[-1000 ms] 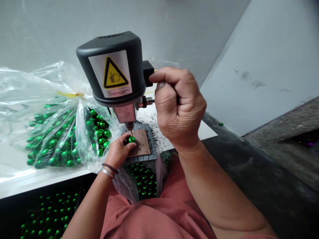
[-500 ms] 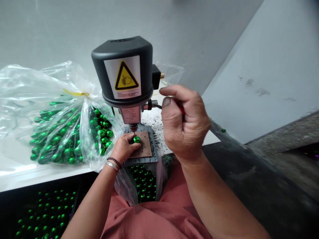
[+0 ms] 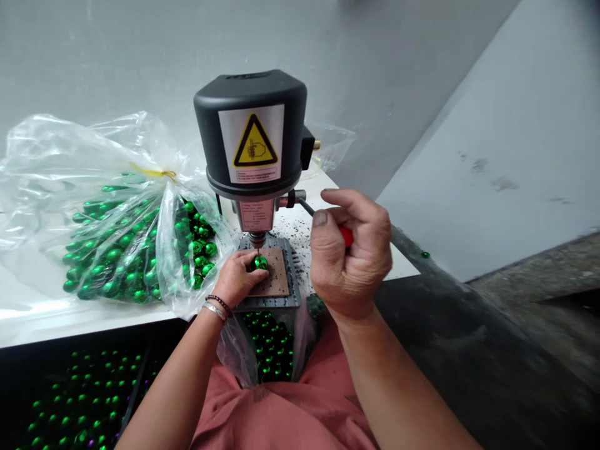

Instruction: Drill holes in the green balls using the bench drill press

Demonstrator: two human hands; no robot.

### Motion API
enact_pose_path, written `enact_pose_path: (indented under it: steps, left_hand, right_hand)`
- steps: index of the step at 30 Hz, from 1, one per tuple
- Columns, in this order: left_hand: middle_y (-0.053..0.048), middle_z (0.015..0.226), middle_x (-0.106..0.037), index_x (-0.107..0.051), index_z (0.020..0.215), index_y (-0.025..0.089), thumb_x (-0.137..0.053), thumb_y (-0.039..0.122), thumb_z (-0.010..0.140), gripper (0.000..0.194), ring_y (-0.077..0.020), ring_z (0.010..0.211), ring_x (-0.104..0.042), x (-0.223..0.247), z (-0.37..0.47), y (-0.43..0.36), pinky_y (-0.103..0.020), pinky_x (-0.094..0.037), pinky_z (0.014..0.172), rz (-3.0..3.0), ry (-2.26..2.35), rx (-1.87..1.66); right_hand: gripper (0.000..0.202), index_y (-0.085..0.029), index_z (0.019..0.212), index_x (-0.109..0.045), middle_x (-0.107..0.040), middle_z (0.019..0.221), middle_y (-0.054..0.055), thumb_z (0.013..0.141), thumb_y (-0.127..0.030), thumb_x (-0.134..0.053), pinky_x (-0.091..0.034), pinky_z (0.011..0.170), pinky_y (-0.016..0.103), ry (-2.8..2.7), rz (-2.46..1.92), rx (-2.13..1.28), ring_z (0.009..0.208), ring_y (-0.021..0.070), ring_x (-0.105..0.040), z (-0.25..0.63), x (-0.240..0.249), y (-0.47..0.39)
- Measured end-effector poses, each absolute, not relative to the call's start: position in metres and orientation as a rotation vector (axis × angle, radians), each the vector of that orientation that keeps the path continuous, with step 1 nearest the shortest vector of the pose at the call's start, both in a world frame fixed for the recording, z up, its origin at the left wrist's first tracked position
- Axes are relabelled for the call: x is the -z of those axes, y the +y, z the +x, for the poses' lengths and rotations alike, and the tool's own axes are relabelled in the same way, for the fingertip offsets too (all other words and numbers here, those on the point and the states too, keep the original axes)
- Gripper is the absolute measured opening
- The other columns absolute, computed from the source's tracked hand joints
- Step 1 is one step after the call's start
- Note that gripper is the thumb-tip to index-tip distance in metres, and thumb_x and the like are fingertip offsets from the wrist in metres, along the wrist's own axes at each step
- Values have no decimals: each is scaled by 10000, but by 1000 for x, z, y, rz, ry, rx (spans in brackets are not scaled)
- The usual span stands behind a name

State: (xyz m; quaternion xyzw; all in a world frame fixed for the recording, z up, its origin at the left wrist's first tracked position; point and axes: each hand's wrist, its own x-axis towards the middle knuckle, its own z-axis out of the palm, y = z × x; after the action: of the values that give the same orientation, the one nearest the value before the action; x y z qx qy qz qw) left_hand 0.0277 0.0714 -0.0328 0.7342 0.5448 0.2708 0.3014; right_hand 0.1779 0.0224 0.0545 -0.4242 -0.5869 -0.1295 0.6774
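Green bauble sits between the left hand's pinching fingers, inside the board's edges; right fingers curl around the red-knobbed lever.

Glossy green, this round ball in my left fingers, with near-black reflections! Under it, pinkish-brown on the flat square board, speckled dark, bordered by the blue-grey metal base. Up top it's matt black on the rounded drill housing, its white rectangular sticker flashing a yellow triangle edged in black. Pink on the small printed label below, and red on the rounded plastic knob in my right fingers! Over left, a yellow thin tie on the colourless plastic bag, green showing through, and white across the flat worktop, black-flecked beside the base.
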Motion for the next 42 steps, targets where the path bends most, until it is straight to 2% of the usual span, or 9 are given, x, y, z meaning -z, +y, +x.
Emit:
enact_pose_path:
  steps: [6,11,15,22,28,32,37,42]
  left_hand:
    - [-76,1097,-604,-632,1066,189,-650,321,659,428,-207,1032,-534,37,26,72,-329,-357,961,1963,1417,-731]
    - [-70,1069,-623,-653,1004,196,-635,311,682,342,-209,1022,-539,34,25,71,-343,-372,946,2026,1378,-718]
    - [-90,1086,-617,-639,1035,170,-651,310,669,393,-213,1028,-542,35,26,71,-338,-380,947,2033,1410,-737]
    - [-61,1093,-621,-628,1050,190,-649,292,673,391,-193,1030,-545,36,27,72,-315,-392,944,2057,1452,-702]
    - [-42,1034,-649,-629,1034,196,-644,265,666,375,-192,978,-571,38,25,68,-323,-422,901,2058,1447,-729]
    - [-51,1055,-630,-601,1083,185,-643,266,667,426,-190,973,-572,37,20,56,-324,-431,890,1949,1503,-768]
    - [-69,1092,-592,-582,1122,177,-635,259,681,452,-184,953,-568,27,11,36,-314,-443,870,1965,1434,-719]
    - [-54,1097,-594,-587,1127,219,-659,317,672,471,-178,957,-569,17,1,19,-294,-446,870,2036,1214,-560]
  right_hand:
    - [305,-204,1016,-534,-613,907,-2,730,-97,-532,-494,642,185,-1267,-917,295,705,56,-555,175,-45,23]
    - [289,-209,997,-544,-614,881,-2,730,-100,-533,-502,646,196,-1236,-916,312,728,71,-582,173,-40,24]
    - [293,-205,998,-544,-615,876,3,727,-93,-533,-513,675,215,-1212,-914,323,749,86,-602,172,-33,25]
    - [270,-185,988,-525,-604,838,-2,743,-71,-511,-502,663,215,-1237,-968,301,726,72,-593,172,-12,23]
    - [225,-186,977,-533,-610,882,1,776,-98,-481,-491,656,203,-1292,-953,445,707,56,-581,178,-71,35]
    - [166,-162,938,-534,-598,785,-8,824,-156,-413,-476,640,206,-1319,-985,284,647,42,-546,181,-104,48]
    - [169,-141,927,-540,-538,707,-14,827,-182,-409,-468,695,227,-1273,-962,246,724,58,-555,180,-103,54]
    - [175,-137,931,-536,-553,747,-3,833,-195,-403,-456,685,238,-1275,-946,249,683,52,-532,179,-99,51]
